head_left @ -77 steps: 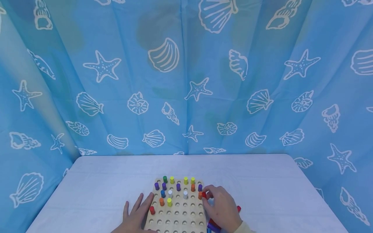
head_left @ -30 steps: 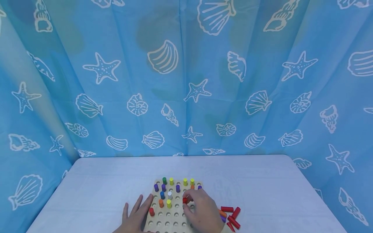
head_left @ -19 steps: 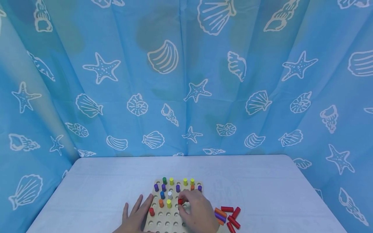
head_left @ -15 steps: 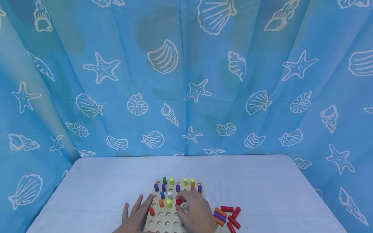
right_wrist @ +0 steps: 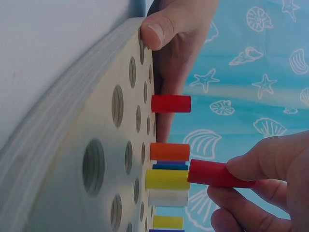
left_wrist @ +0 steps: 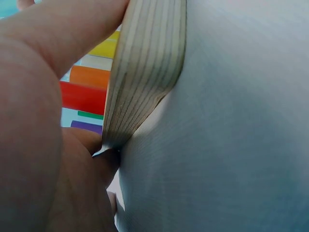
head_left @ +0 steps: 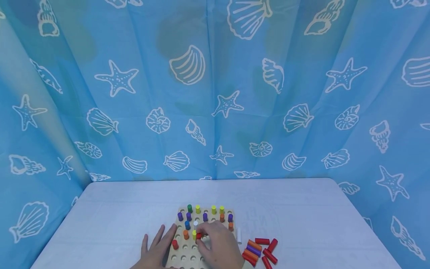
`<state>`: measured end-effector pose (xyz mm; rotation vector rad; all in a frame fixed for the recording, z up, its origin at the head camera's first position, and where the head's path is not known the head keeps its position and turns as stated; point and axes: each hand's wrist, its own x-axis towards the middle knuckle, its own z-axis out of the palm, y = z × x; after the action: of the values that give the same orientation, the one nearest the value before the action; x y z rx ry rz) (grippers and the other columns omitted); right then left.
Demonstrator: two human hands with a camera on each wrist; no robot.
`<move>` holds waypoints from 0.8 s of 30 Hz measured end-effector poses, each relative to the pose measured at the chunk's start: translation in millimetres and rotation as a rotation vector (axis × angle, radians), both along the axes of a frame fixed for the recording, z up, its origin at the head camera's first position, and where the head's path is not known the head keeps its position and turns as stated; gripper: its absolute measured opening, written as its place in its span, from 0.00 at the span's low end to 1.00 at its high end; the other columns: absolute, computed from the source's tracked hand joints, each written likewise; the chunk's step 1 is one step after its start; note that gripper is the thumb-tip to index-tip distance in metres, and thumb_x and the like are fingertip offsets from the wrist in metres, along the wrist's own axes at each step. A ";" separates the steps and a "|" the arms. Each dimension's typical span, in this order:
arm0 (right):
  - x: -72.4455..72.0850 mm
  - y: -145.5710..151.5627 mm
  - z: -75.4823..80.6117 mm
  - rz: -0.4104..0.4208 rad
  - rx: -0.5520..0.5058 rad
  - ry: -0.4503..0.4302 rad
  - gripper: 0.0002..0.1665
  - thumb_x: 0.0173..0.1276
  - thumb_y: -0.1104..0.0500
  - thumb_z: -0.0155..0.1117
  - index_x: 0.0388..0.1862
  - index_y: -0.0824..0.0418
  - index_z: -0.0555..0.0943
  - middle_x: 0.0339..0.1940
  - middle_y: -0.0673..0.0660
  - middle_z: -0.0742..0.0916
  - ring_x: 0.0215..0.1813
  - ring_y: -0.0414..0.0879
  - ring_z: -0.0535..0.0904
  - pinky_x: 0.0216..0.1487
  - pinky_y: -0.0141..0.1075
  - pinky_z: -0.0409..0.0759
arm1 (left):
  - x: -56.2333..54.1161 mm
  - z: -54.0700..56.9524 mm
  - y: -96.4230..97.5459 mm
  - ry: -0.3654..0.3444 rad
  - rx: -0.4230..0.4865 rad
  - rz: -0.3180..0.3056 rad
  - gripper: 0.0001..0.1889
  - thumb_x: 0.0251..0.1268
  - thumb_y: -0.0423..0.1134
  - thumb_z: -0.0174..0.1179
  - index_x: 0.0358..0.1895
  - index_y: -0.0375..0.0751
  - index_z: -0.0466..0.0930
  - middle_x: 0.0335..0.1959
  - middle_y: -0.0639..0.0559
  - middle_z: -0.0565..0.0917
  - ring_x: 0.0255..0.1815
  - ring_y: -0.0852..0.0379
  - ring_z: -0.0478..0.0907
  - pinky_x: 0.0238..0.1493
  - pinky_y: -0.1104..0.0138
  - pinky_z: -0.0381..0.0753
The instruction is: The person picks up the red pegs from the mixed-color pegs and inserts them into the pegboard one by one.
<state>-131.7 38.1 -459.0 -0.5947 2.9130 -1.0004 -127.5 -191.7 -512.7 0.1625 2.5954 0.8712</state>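
Note:
A wooden pegboard (head_left: 188, 252) lies on the table with coloured pegs standing in some of its holes. My left hand (head_left: 156, 247) rests at its left edge, fingers straight and spread; its thumb lies over the board's edge in the right wrist view. Between thumb and fingers my right hand (head_left: 220, 243) pinches a red peg (right_wrist: 208, 173), above the board and right beside a standing yellow peg (head_left: 194, 234). Close by stand an orange peg (head_left: 186, 234), a white peg (head_left: 196, 225) and another red peg (head_left: 175, 244). The right hand hides some holes.
Several loose red pegs (head_left: 270, 256), with orange pegs (head_left: 255, 245) and a purple peg (head_left: 253, 250), lie right of the board. One white cylinder (head_left: 239, 235) lies at the board's right side. Behind the table (head_left: 302, 209) hangs a blue seashell curtain (head_left: 215, 130).
My right hand has carried the red peg leftward across the board, from its right edge to beside the yellow peg. Loose pegs on the right have come into view. The left hand stays put.

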 end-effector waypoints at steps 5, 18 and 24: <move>1.0 -3.8 -1.3 0.020 -0.002 0.018 0.10 0.65 0.52 0.73 0.44 0.48 0.85 0.33 0.36 0.83 0.39 0.35 0.78 0.41 0.33 0.82 | 0.6 -1.1 -0.6 0.016 0.041 0.000 0.63 0.47 0.71 0.70 0.81 0.43 0.49 0.80 0.42 0.58 0.80 0.31 0.38 0.67 0.27 0.19; -0.2 -12.6 -4.3 0.056 -0.003 -0.064 0.10 0.64 0.52 0.74 0.43 0.48 0.85 0.31 0.36 0.82 0.36 0.32 0.75 0.39 0.33 0.80 | -0.1 -5.2 -3.7 0.033 0.066 -0.011 0.63 0.47 0.69 0.72 0.81 0.43 0.49 0.80 0.42 0.58 0.80 0.31 0.38 0.66 0.27 0.18; 1.5 -15.6 -9.0 0.074 -0.024 -0.038 0.11 0.64 0.52 0.75 0.44 0.46 0.84 0.30 0.35 0.81 0.34 0.30 0.73 0.35 0.30 0.77 | -0.2 -5.1 -3.0 0.043 0.046 -0.014 0.63 0.46 0.71 0.71 0.81 0.43 0.50 0.80 0.42 0.58 0.80 0.31 0.38 0.66 0.27 0.19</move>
<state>-130.2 22.5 -468.0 -0.6720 2.8275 -1.0274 -127.7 -194.6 -517.8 0.2140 2.6122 0.9332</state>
